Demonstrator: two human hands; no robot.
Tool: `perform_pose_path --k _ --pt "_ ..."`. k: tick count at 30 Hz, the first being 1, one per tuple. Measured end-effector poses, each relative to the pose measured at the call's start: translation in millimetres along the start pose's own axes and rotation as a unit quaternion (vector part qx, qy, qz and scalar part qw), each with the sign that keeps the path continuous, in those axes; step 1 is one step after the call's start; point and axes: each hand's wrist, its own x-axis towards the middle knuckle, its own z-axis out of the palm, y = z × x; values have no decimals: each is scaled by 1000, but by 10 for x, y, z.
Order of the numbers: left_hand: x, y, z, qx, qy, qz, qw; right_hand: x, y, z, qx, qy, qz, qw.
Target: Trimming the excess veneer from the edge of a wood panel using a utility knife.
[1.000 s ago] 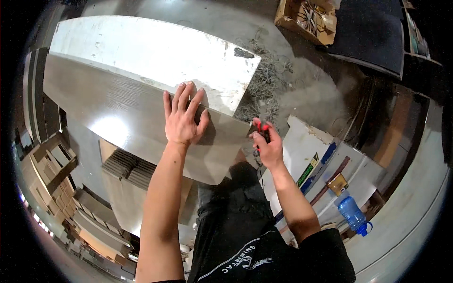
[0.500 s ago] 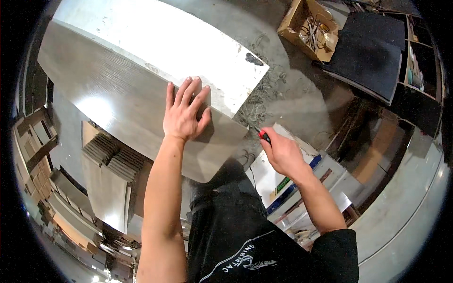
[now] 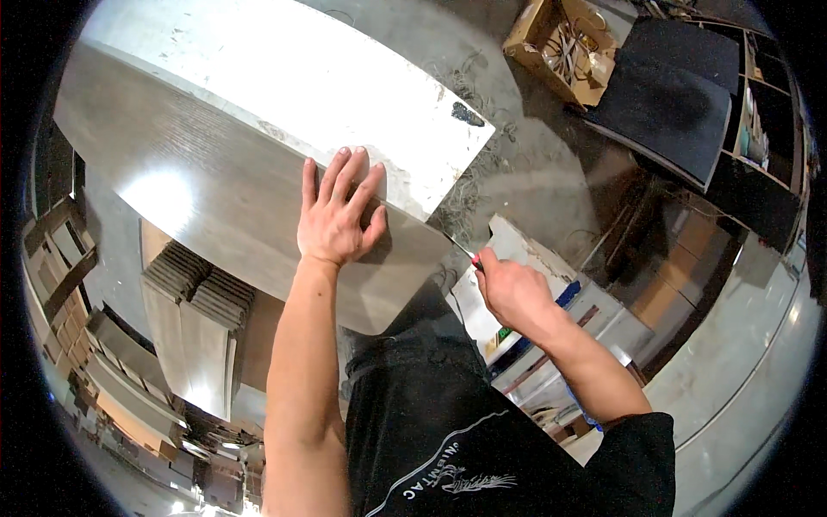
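Note:
A long grey-brown panel (image 3: 241, 185) with a faint grain lies across a white work surface (image 3: 370, 133), its near part reaching toward my waist. My left hand (image 3: 336, 226) rests flat on the panel close to its far long edge, fingers spread and fingertips over that edge. At the panel's right end, my right hand (image 3: 519, 297) is closed round the red-and-black handle of a slim tool (image 3: 463, 248) with a thin metal blade. The blade's tip is at the panel's right corner; whether it touches cannot be seen. The exact kind of tool is unclear.
Thin curled strips (image 3: 469, 194) litter the floor beyond the panel's right end. A cardboard box (image 3: 532, 52) of scraps and a black-topped unit (image 3: 668, 108) stand far right. White boards (image 3: 517, 250) lean near my right hand; stacked panels (image 3: 185, 332) stand left.
My right hand has drawn back slightly toward me with the tool, and more of the blade shows. My left hand keeps its place on the panel.

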Motion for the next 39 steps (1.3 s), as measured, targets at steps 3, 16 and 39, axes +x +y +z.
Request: perform_pose_path --k 3,16,39 --pt "12 1 -1 -6 -5 -1 1000 31 -26 -10 2 -14 16 1000" --pt "2 22 -8 -30 -1 -5 1000 424 630 830 112 -28 131 985" --pt "-18 14 44 20 12 51 998 170 -394 796 700 96 145 692"
